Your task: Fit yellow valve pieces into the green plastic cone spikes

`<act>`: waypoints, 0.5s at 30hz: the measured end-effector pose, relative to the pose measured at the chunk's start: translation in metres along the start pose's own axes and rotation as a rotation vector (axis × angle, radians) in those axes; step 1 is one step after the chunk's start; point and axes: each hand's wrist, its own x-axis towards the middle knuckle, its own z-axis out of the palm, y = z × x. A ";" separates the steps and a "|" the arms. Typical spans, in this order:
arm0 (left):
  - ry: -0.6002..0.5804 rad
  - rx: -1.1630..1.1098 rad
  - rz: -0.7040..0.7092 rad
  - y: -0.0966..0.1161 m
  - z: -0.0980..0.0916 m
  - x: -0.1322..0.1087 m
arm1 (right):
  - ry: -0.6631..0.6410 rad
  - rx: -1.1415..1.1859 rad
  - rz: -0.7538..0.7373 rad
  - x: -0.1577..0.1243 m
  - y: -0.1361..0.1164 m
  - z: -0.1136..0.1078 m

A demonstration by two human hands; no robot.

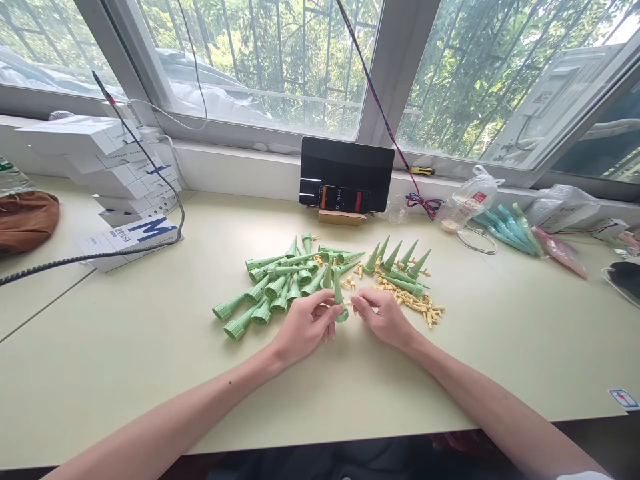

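My left hand (307,325) is closed around the base of a green plastic spike (339,293), which points upward. Close beside it, my right hand (383,317) pinches a small yellow plastic piece (349,303) against the spike's side; the fingers hide most of it. A heap of green spikes (275,287) with wide ribbed collars lies beyond and left of my left hand. Past my right hand, several spikes (393,255) stand point up, some with yellow pieces sticking out at the side. Loose yellow pieces (423,303) lie scattered to the right.
A phone (344,199) with a running timer leans on a black tablet (347,167) at the back. White boxes (135,177) are stacked at the left, with a black cable (150,163) across them. Plastic bags (473,197) lie at the back right.
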 end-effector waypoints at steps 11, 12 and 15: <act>-0.053 -0.101 -0.066 -0.002 -0.003 0.004 | 0.041 0.017 -0.046 0.001 0.002 0.001; -0.055 -0.102 -0.066 -0.003 -0.003 0.004 | 0.044 0.023 -0.049 0.001 0.002 0.001; -0.053 -0.104 -0.061 -0.005 -0.004 0.004 | 0.048 0.039 -0.055 0.000 0.002 0.001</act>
